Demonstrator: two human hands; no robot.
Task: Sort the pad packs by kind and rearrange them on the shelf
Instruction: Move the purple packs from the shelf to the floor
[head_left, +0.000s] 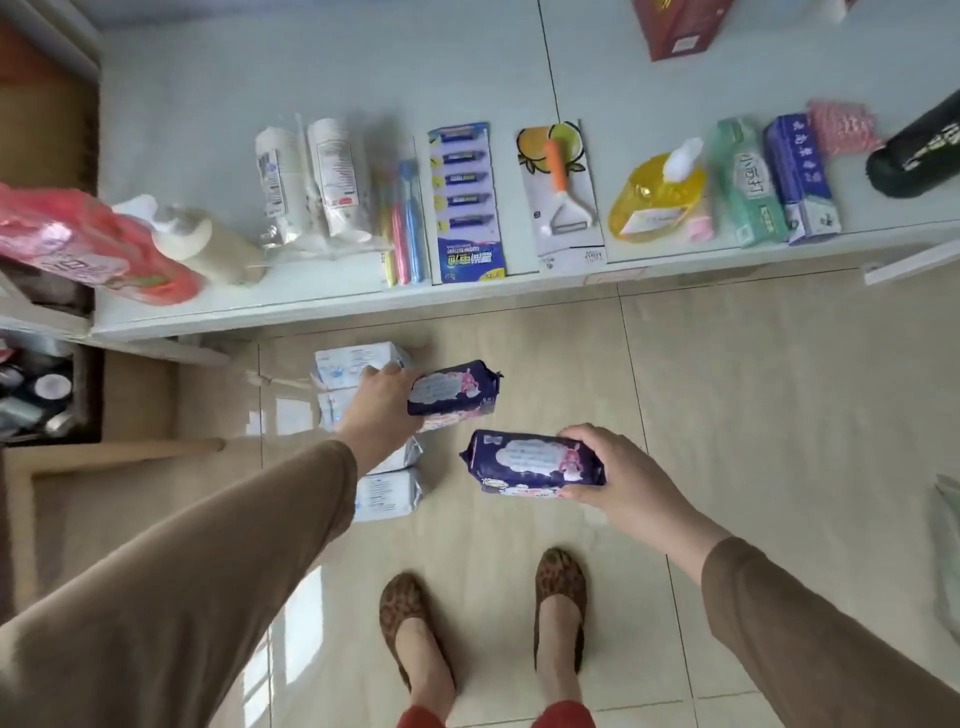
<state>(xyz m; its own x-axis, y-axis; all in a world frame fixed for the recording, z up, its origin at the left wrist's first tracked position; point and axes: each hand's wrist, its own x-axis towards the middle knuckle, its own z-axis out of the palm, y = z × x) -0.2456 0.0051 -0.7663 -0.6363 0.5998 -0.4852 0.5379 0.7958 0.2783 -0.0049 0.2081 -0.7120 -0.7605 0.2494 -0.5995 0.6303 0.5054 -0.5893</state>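
Note:
My left hand (382, 402) grips a dark blue pad pack (457, 389) above the tiled floor, just below the shelf's front edge. My right hand (608, 470) holds a second dark blue pad pack (535, 460) of the same kind, lower and to the right. Several white pad packs (387, 491) lie on the floor under my left arm, partly hidden by it; one white pack (353, 361) shows above my left hand. The white shelf (311, 312) runs across the upper view.
On the shelf lie a red pack (78, 239), a white pump bottle (208, 244), white packets (311, 176), toothbrushes (402, 228), a battery card (467, 202), a peeler card (563, 192), a yellow soap pouch (657, 200) and boxes (774, 182). My feet stand below.

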